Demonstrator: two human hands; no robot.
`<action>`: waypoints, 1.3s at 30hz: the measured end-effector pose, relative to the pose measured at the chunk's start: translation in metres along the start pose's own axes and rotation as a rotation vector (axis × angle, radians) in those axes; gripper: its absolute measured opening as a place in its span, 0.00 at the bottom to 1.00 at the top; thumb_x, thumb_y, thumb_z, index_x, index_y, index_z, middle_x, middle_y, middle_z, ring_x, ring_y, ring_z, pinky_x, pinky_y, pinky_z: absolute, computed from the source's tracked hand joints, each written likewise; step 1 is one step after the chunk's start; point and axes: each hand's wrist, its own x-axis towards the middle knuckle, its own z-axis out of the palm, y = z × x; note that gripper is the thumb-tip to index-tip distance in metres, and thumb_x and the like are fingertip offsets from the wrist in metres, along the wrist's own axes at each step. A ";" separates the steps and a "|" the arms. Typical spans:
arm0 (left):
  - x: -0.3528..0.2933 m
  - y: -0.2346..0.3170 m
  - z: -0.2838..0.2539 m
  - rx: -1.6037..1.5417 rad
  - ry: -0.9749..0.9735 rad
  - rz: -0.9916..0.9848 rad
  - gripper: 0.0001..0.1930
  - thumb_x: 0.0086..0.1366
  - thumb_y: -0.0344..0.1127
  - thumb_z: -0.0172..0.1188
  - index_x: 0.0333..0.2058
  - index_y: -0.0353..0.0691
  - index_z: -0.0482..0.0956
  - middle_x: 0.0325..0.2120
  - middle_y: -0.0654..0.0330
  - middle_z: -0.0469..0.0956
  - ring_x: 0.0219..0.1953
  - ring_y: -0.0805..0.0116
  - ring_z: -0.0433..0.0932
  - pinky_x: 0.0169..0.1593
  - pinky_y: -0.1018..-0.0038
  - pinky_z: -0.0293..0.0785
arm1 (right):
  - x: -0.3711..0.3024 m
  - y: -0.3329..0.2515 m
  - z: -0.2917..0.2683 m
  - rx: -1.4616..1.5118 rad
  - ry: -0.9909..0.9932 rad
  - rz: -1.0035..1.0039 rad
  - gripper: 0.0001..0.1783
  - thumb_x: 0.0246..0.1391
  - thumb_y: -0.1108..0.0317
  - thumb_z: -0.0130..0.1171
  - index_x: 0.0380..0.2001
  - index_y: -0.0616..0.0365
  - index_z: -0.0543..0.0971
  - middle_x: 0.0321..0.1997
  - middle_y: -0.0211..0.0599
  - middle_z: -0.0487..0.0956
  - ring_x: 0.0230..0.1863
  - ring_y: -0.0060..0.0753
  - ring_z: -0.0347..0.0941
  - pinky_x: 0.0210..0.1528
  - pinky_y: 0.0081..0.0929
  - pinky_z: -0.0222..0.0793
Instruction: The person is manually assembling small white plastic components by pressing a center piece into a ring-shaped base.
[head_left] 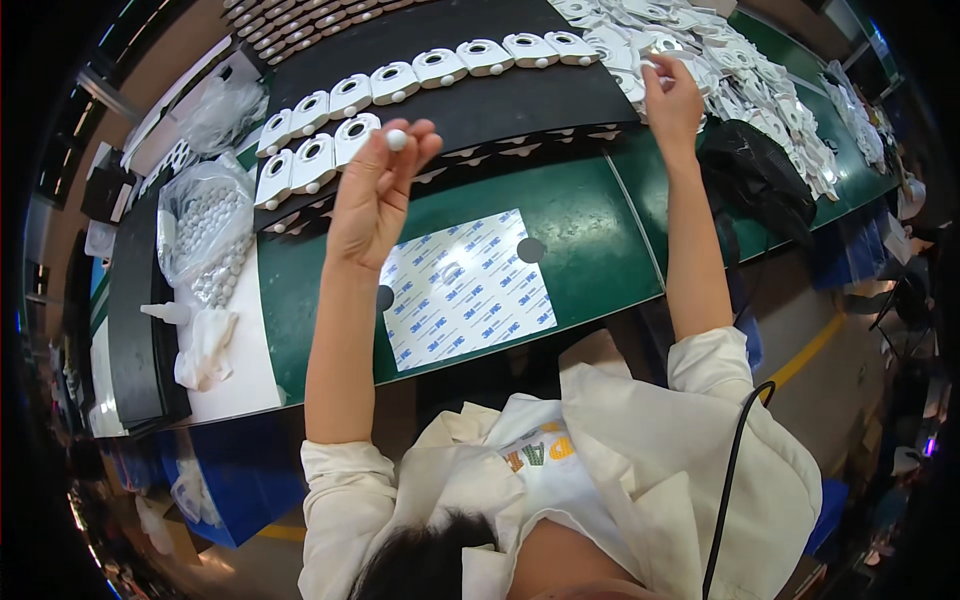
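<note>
My left hand point(370, 195) is raised over the near edge of a black board, and a small white ball point(397, 140) is pinched between its thumb and fingers. Behind and beside it, white plastic parts with round dark-rimmed holes point(436, 66) stand in rows, with white balls at their front ends. Out to the right, my right hand point(674, 105) reaches to the edge of a heap of similar loose white parts point(745, 85). Its thumb and forefinger are closed on a white plastic part point(650, 66), which the fingers partly hide.
On the green table point(590, 215) lies a printed white-and-blue sheet point(470, 290) with dark round patches at its sides. Leftward are a clear bag of white balls point(208, 225), a small white bottle point(167, 313) and a crumpled white cloth point(207, 350). A black bag point(755, 175) sits beside the heap.
</note>
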 end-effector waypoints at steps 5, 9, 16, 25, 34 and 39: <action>-0.004 -0.018 0.001 0.180 -0.120 -0.142 0.17 0.61 0.47 0.52 0.34 0.37 0.71 0.28 0.57 0.74 0.32 0.71 0.75 0.30 0.86 0.73 | 0.000 0.028 -0.012 -0.388 -0.120 0.044 0.23 0.43 0.52 0.61 0.39 0.57 0.77 0.28 0.36 0.78 0.29 0.33 0.74 0.33 0.29 0.67; -0.004 -0.019 -0.006 0.253 -0.164 -0.179 0.17 0.61 0.51 0.51 0.32 0.43 0.70 0.20 0.67 0.66 0.23 0.80 0.65 0.22 0.86 0.61 | 0.003 0.027 -0.016 -0.413 -0.258 0.141 0.24 0.41 0.53 0.62 0.39 0.58 0.77 0.26 0.37 0.78 0.29 0.36 0.75 0.35 0.29 0.68; -0.002 -0.018 0.000 0.183 -0.158 -0.156 0.09 0.60 0.39 0.57 0.36 0.43 0.71 0.26 0.65 0.71 0.26 0.80 0.66 0.23 0.86 0.61 | -0.002 0.036 -0.038 -0.470 -0.089 0.107 0.17 0.43 0.61 0.58 0.37 0.58 0.78 0.27 0.38 0.78 0.31 0.40 0.75 0.37 0.31 0.68; -0.002 -0.018 -0.008 0.204 -0.124 -0.119 0.11 0.57 0.33 0.60 0.39 0.40 0.72 0.34 0.60 0.75 0.30 0.79 0.71 0.28 0.84 0.69 | -0.057 -0.018 -0.050 -0.621 -0.323 0.019 0.25 0.37 0.54 0.66 0.35 0.62 0.77 0.35 0.45 0.76 0.37 0.44 0.72 0.39 0.34 0.66; 0.001 -0.017 -0.011 0.180 -0.129 -0.127 0.14 0.59 0.36 0.58 0.43 0.40 0.74 0.33 0.61 0.75 0.30 0.79 0.69 0.29 0.85 0.70 | -0.078 -0.061 -0.080 -0.755 -0.407 -0.063 0.11 0.44 0.62 0.61 0.31 0.55 0.80 0.29 0.39 0.75 0.34 0.40 0.70 0.36 0.33 0.66; 0.000 -0.017 -0.008 0.199 -0.101 -0.099 0.15 0.59 0.35 0.59 0.45 0.39 0.74 0.33 0.62 0.75 0.29 0.79 0.69 0.29 0.85 0.70 | -0.089 -0.111 -0.073 -0.306 -0.357 -0.014 0.09 0.48 0.67 0.59 0.31 0.62 0.79 0.22 0.31 0.75 0.25 0.25 0.68 0.28 0.21 0.62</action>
